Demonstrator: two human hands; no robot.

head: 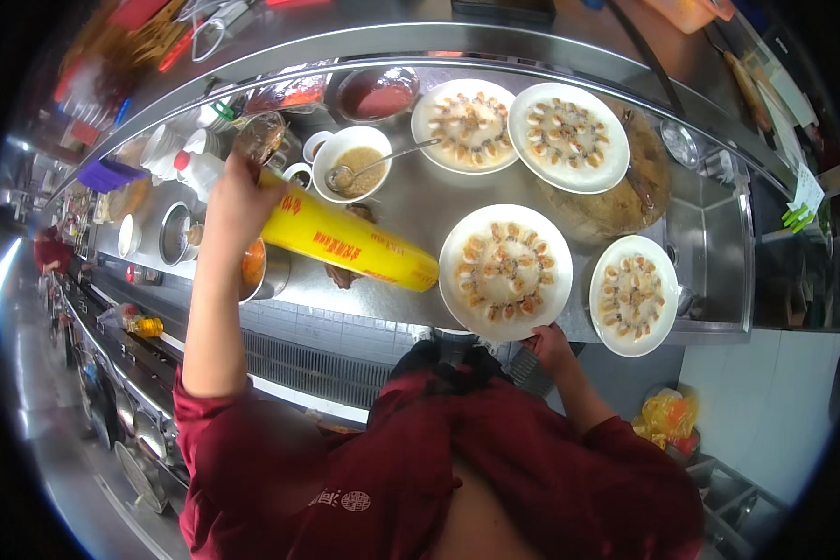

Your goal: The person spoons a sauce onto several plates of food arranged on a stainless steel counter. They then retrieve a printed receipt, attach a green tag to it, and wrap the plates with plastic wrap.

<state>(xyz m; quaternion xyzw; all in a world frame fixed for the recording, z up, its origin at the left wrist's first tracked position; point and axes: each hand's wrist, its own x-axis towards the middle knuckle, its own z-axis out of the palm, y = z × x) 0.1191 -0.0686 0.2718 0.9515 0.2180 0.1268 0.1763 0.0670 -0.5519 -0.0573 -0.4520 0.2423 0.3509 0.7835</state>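
My left hand (241, 199) grips one end of a long yellow roll (346, 241), which looks like cling film and bears red writing. The roll slants over the steel counter, its far end beside a round white plate (455, 308). Small pieces of food, perhaps shellfish (514, 269), form rings on that plate. At the plate's near rim, my right hand (549, 348) holds the edge with its fingers, partly hidden underneath. An oval-looking white plate (602, 336) with similar food sits to the right. Two more such plates, a left one (423, 150) and an overlapping right one (616, 168), stand behind.
A white bowl (327, 150) holds sauce and a spoon (406, 149). A round wooden chopping board (647, 185) lies under the right rear plate, next to a steel sink (717, 238). The shelf edge (420, 38) crosses the back. Further left are a white bottle (199, 175) and a metal pot (273, 273).
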